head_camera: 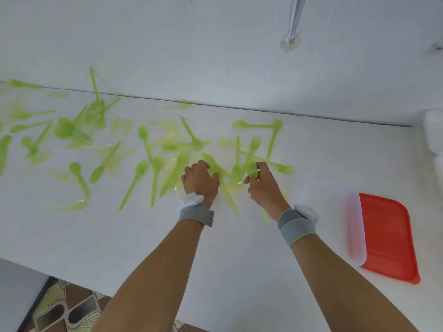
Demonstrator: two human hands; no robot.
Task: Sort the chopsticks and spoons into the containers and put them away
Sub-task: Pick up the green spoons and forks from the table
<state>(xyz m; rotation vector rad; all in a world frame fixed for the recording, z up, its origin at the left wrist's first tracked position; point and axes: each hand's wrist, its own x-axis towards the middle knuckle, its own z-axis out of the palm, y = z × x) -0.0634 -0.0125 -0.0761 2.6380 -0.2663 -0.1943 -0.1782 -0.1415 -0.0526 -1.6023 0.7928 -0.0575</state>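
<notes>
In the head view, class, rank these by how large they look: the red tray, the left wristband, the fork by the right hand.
1. red tray, clearly largest.
2. left wristband and fork: too alike to rank, and the fork lies farther from the camera.

Spoons [141,174] and a fork [253,146] lie scattered across the left and middle of the table [227,248], spreading back to the wall [191,44] behind it. The left hand [200,180] and the right hand [262,185] sit side by side at the right end of this scatter, the right one pinching a spoon bowl [251,169]. Well to their right, near the table's right end, lies a lid [388,238], with a container [435,140] behind it at the far right edge.
</notes>
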